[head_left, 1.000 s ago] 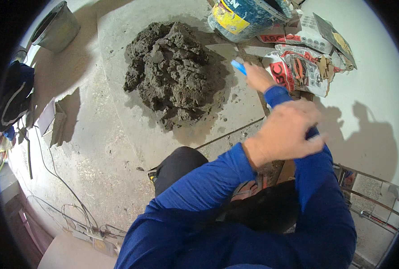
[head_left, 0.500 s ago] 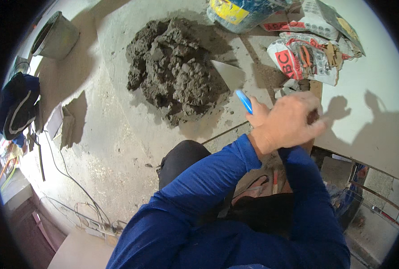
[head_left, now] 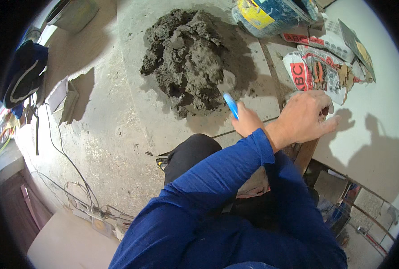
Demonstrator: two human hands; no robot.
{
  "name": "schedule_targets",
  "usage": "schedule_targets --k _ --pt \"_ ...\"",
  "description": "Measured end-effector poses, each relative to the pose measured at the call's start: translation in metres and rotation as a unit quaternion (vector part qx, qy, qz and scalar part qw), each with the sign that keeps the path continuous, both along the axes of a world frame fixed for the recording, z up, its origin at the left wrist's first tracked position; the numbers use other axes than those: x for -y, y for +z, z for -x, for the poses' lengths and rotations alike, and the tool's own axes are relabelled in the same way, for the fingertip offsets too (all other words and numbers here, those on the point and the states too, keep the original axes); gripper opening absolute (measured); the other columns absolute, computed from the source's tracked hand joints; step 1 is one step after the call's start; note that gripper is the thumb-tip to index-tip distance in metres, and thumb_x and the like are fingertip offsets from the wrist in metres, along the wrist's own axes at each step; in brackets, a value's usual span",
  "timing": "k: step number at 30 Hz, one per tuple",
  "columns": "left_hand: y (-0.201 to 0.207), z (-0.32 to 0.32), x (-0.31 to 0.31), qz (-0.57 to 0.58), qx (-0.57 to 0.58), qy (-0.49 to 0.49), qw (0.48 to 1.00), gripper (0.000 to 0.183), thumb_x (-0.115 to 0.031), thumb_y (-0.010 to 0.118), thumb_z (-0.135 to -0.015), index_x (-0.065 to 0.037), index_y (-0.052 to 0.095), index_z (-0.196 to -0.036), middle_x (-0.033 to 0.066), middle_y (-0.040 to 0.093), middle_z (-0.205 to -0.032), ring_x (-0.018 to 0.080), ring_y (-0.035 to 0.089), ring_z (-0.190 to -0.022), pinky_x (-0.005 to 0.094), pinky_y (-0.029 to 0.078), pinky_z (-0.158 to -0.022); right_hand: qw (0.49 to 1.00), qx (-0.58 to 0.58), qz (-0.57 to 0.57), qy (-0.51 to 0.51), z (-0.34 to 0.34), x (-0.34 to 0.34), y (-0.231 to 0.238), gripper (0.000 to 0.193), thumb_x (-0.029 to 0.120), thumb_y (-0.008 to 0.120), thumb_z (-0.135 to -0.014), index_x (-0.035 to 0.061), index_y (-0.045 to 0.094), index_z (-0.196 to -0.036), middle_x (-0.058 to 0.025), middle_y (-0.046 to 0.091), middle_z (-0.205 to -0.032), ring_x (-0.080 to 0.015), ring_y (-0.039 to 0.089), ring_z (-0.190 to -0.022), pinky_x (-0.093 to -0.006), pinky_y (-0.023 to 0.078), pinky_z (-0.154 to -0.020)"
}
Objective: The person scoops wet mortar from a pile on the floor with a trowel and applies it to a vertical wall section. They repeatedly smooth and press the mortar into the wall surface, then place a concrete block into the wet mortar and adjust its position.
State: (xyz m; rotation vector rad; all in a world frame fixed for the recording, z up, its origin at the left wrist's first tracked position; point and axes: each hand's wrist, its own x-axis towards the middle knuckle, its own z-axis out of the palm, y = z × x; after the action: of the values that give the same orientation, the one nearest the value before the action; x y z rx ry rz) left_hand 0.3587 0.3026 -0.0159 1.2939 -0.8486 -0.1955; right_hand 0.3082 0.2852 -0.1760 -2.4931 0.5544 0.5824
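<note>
Between one and two o'clock of the view's centre, the right hand [head_left: 248, 120] grips a blue-handled, flat-bladed trowel [head_left: 230, 106], its blurred blade at the four o'clock edge of a dark grey, lumpy mortar-like heap [head_left: 186, 62]. Toward three, the left hand [head_left: 303, 114] looks empty, loosely spread. The trowel seems light, stiff, best held by its handle; the heap likely heavy, crumbly

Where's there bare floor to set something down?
The widest bare floor lies between the grey mound, the pale block and the person's knee. Right of the mound it's crowded: blue bucket, torn bags, and nearer, the right hand with a blue-handled tool.
</note>
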Motion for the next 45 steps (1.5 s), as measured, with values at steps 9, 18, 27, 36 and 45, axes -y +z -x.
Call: schedule_targets --k 9,18,27,36,45 --pt "0.001 0.002 -0.008 0.002 0.042 0.004 0.999 0.036 -0.036 0.074 -0.085 -0.002 0.065 -0.082 0.0158 0.066 -0.083 0.038 0.067 -0.081 0.0479 0.054 -0.074 0.893 0.074 -0.412 -0.167 -0.006 -0.112 -0.052 0.023 0.024 0.07 -0.094 0.0046 0.058 -0.096 -0.0065 0.061 -0.072 -0.0226 0.063 -0.06 -0.0401 0.051 -0.054" --pt "0.005 -0.005 -0.011 0.018 0.022 0.016 0.999 0.033 -0.035 0.074 -0.084 -0.003 0.067 -0.083 0.0166 0.067 -0.084 0.0376 0.068 -0.081 0.0471 0.054 -0.073 0.411 -0.146 -0.87 -0.23 -0.048 -0.042 -0.016 0.021 0.026 0.054 -0.108 0.0123 0.053 -0.092 0.0023 0.05 -0.071 -0.0083 0.046 -0.046 -0.0257 0.043 -0.039" --pt "0.005 0.003 -0.038 -0.026 0.069 0.008 0.997 0.035 -0.037 0.073 -0.082 -0.002 0.07 -0.087 0.0142 0.067 -0.084 0.0358 0.069 -0.083 0.0471 0.055 -0.074 0.694 -0.247 -0.635 -0.232 0.038 -0.043 -0.02 0.029 0.031 0.066 -0.1 0.0058 0.061 -0.112 -0.002 0.06 -0.088 -0.0106 0.062 -0.081 -0.0344 0.052 -0.069" --pt "0.016 0.006 -0.034 0.011 0.083 0.036 0.996 0.03 -0.032 0.075 -0.082 -0.002 0.069 -0.085 0.0147 0.067 -0.083 0.0368 0.068 -0.081 0.046 0.055 -0.072 0.823 0.024 -0.554 -0.123 -0.089 -0.144 -0.096 0.023 0.018 0.067 -0.089 0.0062 0.054 -0.074 -0.0041 0.055 -0.059 -0.0172 0.054 -0.044 -0.0383 0.044 -0.04" --pt "0.016 0.001 -0.04 -0.009 0.048 0.014 0.999 0.031 -0.032 0.077 -0.084 -0.002 0.069 -0.086 0.0158 0.068 -0.086 0.036 0.068 -0.08 0.0451 0.055 -0.072 0.826 0.096 -0.548 -0.094 -0.068 -0.081 0.02 0.02 0.019 0.067 -0.098 0.0034 0.056 -0.104 -0.0005 0.054 -0.065 -0.0095 0.049 -0.043 -0.0305 0.043 -0.04"
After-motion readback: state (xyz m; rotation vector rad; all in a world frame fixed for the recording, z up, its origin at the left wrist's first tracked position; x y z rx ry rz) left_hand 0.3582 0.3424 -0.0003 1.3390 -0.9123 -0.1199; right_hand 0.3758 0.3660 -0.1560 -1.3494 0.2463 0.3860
